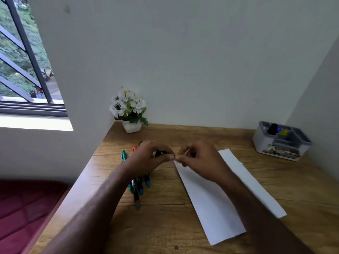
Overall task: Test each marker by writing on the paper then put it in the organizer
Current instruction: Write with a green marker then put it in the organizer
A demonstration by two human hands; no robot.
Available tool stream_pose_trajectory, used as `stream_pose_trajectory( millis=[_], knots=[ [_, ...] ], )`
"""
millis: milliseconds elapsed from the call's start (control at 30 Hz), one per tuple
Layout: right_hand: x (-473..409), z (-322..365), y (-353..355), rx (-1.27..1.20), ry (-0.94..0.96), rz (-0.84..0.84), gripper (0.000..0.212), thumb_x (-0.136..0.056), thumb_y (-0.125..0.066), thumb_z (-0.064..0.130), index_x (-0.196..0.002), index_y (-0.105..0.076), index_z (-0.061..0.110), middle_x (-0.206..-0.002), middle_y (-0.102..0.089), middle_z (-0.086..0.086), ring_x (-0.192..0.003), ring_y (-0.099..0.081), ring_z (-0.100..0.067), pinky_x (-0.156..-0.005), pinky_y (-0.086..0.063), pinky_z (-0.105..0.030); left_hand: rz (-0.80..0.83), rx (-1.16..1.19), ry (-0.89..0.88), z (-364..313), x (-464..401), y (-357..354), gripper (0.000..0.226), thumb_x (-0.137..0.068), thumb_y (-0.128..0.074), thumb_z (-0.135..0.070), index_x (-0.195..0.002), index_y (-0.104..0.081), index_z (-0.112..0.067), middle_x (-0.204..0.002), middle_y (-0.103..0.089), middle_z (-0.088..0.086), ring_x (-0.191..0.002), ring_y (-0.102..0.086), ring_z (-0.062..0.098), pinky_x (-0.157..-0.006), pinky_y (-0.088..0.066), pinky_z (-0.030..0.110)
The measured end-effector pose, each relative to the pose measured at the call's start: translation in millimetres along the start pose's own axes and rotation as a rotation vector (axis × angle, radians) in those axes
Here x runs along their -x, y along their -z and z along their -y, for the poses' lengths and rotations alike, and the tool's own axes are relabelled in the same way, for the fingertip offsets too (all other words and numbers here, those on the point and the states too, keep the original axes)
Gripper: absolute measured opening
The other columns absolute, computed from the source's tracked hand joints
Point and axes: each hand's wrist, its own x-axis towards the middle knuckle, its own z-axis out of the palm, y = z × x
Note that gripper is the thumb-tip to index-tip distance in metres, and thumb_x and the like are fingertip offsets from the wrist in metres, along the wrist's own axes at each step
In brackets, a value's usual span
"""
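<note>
Place: a room in a home, a study corner.
Surface: wooden surface [165,226] set into a corner of plain white walls.
Decoration: potted white flowers [129,111] at the surface's far left corner.
Left of the surface: barred window [23,61]; maroon cushion [23,208] below it.
</note>
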Motion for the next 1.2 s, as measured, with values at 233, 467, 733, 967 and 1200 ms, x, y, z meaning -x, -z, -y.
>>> stream_pose_trajectory(
  millis=[233,467,733,967,1200],
  knots=[
    [2.1,-24.6,5.6,-0.854,-0.13,-0.011,0.014,-0.081,-0.077,0.005,-0.093,-0.074,-0.001,-0.078,-0.072,-0.021,-0.051,-0.054,-0.015,-0.048,-0.04,-0.024,-0.051,0.113,0.052,-6.1,-0.6,-4.0,0.013,-0.093,-0.063,-0.013,-0.099,-0.073,-0.02,-0.082,-0.071,-0.013,-0.084,-0.065,0.005,-0.074,-0.043,0.014],
    [-1.0,-33.6,12.9,-1.033,-0.089,0.163,0.024,-0.084,-0.074,0.01,-0.105,-0.073,0.001,-0.09,-0.073,-0.02,-0.064,-0.064,-0.017,-0.058,-0.05,-0.026,-0.098,0.16,0.027,-15.7,3.8,0.0,0.015,-0.097,-0.058,-0.016,-0.092,-0.07,-0.023,-0.073,-0.066,-0.005,-0.071,-0.061,0.017,-0.066,-0.05,0.031],
    [-0.8,-17.8,-9.4,-0.831,-0.079,0.034,0.03,-0.093,-0.068,0.031,-0.079,-0.056,0.007,-0.067,-0.062,-0.012,-0.051,-0.046,-0.015,-0.052,-0.035,-0.027,0.031,0.221,-0.003,-22.2,2.6,-11.8,0.023,-0.099,-0.054,-0.01,-0.111,-0.07,-0.019,-0.083,-0.068,-0.005,-0.08,-0.063,0.016,-0.069,-0.049,0.028],
    [1.5,-24.4,10.0,-0.94,-0.08,0.125,0.037,-0.097,-0.063,0.019,-0.061,-0.052,0.018,-0.061,-0.057,-0.012,-0.047,-0.041,-0.014,-0.05,-0.035,-0.024,0.126,0.376,-0.028,-30.3,-2.9,-11.4,0.03,-0.098,-0.056,-0.007,-0.124,-0.068,-0.018,-0.085,-0.068,0.011,-0.076,-0.059,0.014,-0.073,-0.049,0.03],
    [-3.7,-46.0,38.8,-1.087,0.005,0.088,0.027,-0.093,-0.067,0.02,-0.077,-0.05,0.007,-0.062,-0.061,-0.014,-0.044,-0.048,-0.016,-0.048,-0.037,-0.025,0.169,0.436,0.127,-25.0,-1.6,-3.1,0.042,-0.101,-0.05,-0.013,-0.141,-0.051,-0.024,-0.078,-0.06,-0.003,-0.076,-0.053,0.014,-0.071,-0.045,0.024]
  ],
)
